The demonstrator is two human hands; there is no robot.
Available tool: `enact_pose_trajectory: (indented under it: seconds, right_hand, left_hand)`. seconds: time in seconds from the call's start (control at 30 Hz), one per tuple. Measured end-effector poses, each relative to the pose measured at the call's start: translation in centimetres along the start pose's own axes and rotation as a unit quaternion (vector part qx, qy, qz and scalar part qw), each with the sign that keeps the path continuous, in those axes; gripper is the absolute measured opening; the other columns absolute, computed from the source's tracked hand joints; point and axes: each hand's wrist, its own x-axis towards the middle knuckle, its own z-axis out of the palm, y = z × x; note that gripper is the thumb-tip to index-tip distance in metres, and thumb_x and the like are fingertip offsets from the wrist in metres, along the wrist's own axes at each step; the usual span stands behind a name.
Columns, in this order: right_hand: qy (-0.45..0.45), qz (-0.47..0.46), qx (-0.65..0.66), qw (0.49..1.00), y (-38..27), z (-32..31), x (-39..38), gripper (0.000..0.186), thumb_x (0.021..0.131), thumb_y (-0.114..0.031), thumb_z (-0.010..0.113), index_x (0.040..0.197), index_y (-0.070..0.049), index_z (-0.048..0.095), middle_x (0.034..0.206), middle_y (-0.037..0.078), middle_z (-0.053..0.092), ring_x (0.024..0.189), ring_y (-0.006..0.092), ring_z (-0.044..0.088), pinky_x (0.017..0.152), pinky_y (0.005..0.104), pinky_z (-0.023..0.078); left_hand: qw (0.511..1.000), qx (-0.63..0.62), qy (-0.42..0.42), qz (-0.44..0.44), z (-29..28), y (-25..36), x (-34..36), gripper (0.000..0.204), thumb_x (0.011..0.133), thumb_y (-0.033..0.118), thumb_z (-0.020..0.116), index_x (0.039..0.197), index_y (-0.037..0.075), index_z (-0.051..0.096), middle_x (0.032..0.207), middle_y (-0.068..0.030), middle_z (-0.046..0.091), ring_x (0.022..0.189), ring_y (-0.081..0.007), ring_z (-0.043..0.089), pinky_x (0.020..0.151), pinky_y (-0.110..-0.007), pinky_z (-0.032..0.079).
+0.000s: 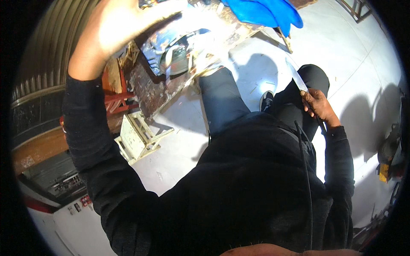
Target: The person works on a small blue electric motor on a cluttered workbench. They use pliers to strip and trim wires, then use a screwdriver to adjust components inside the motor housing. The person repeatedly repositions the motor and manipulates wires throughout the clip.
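Observation:
My right hand (318,104) is closed around the handle of a knife (295,76), over my right thigh. Its long, pale blade points away from me and to the left. At the upper left, my left hand (113,25) reaches over a worn workbench (149,91), with its thumb stretched out to the right. Strong glare washes out this hand, and the picture's upper edge cuts off the other fingers. Nearby on the bench lie a crumpled blue cloth-like item (156,47) and a dark rounded object (175,62), among pale strips and scraps.
Bright blue cloth (271,13) hangs over the bench's far right end. A small cream wooden stool (134,134) stands on the floor left of my legs. Red framework (117,96) and a corrugated metal shutter (51,47) are at the left. Dark equipment (388,147) stands far right.

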Motion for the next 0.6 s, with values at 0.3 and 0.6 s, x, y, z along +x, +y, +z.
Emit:
enact_pose_trajectory:
  seconds: [0.3,0.6]
  right_hand:
    - [-0.004,0.001,-0.011,1.0,0.2,-0.5,-0.2,0.047,0.111,-0.048,0.064,0.093,-0.005,0.065,0.063,0.0,0.061,0.042,0.0076,0.048,0.04,0.0266,0.036]
    - [-0.013,-0.024,-0.011,1.0,0.7,-0.3,0.0,0.045,0.112,-0.046,0.063,0.093,-0.004,0.063,0.063,0.0,0.061,0.042,0.0078,0.049,0.04,0.0274,0.037]
  left_hand:
    - [0.981,-0.165,0.102,0.032,5.1,-3.6,-4.0,0.063,0.092,0.029,0.085,0.14,-0.006,0.064,0.137,-0.0222,0.068,0.125,-0.0298,0.068,0.109,-0.039,0.053]
    - [0.968,-0.153,0.18,0.08,8.7,-10.7,-7.3,0.067,0.097,0.053,0.076,0.137,0.0,0.069,0.144,-0.0238,0.064,0.137,-0.0357,0.059,0.119,-0.044,0.041]
